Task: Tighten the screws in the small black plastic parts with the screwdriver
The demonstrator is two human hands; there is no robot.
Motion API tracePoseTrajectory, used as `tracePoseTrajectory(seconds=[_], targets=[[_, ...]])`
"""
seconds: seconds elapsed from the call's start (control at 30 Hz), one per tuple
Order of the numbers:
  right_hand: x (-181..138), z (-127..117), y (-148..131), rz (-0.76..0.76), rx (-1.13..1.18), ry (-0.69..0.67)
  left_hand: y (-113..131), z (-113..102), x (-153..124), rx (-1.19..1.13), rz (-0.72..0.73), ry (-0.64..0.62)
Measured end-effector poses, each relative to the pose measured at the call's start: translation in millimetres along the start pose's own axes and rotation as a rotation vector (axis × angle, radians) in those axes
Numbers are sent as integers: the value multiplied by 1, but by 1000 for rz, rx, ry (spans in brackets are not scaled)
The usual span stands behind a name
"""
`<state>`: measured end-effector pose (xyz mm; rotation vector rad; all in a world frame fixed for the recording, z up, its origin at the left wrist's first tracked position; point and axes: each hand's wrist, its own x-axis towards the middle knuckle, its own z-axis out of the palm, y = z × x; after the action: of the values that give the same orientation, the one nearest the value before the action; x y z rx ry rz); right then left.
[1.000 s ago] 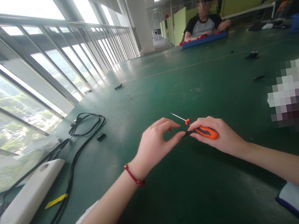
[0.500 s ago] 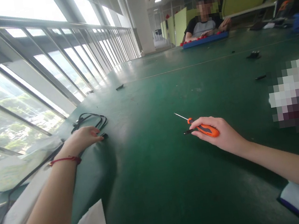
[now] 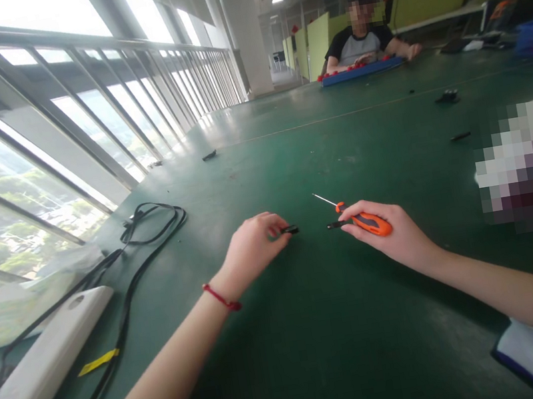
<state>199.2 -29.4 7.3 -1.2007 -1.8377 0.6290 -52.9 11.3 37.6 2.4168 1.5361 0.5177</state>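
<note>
My left hand (image 3: 252, 245) pinches a small black part (image 3: 290, 229) just above the green table (image 3: 317, 326), near the middle. My right hand (image 3: 393, 233) grips an orange-handled screwdriver (image 3: 361, 219) whose thin metal shaft points away to the left. The same hand's fingertips also hold a second small black piece (image 3: 335, 224). The two hands sit a short gap apart, with the black parts facing each other.
A white device (image 3: 44, 359) and a looped black cable (image 3: 148, 221) lie at the left by the window railing. Small black parts (image 3: 447, 96) are scattered farther back. Another person (image 3: 363, 42) sits at the far end behind a blue tray (image 3: 361, 70). A blurred patch covers the right edge.
My left hand reached out left to the black part by the cable, picked it up and came back beside my right hand. The right hand with the screwdriver barely moved.
</note>
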Motion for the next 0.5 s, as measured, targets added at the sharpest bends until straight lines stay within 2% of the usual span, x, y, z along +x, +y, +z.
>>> tracePoseTrajectory(seconds=[0.1,0.2,0.27,0.37,0.43,0.5], targets=[[0,0,2,-3,-18,21,24,28,-4,-20,104,14],[1,1,3,0,-21,38,25,43,-8,-10,154,77],[1,1,3,6,-23,39,23,42,-8,3,172,85],[1,1,4,23,-11,27,14,19,-2,48,146,79],[0,1,4,34,-3,19,-2,-10,1,112,54,81],[0,1,4,41,-2,14,-29,-44,-1,220,-111,47]])
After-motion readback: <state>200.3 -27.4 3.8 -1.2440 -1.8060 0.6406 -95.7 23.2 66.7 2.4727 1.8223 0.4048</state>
